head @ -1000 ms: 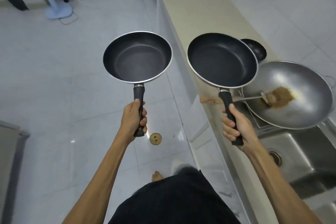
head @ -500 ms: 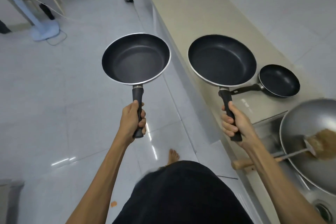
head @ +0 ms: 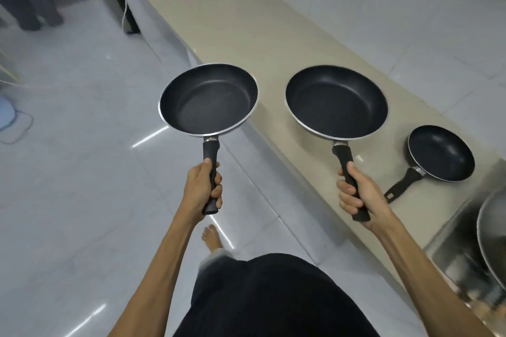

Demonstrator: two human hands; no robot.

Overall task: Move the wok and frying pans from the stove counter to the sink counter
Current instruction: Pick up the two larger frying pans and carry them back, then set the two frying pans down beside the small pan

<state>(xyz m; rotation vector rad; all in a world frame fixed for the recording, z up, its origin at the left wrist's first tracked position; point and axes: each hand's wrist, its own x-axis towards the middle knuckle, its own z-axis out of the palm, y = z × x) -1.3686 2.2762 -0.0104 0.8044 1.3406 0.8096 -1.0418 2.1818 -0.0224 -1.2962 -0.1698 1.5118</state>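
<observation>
Leftmost, pale tiled floor with streaks of glare; a bare foot shows low in the middle, toes forward. Left hand is wrapped tight around the black handle of a frying pan, held level in the air over the floor, just off the counter's edge, its dark inside facing up and empty. Right hand is clenched the same way on the handle of a second, larger frying pan, held above the beige counter; whether its base touches the surface cannot be told. Further right, a small frying pan sits on the counter near the wall, handle pointing back toward the person. At the far right edge, the rim of a steel wok over a metal sink, blurred
</observation>
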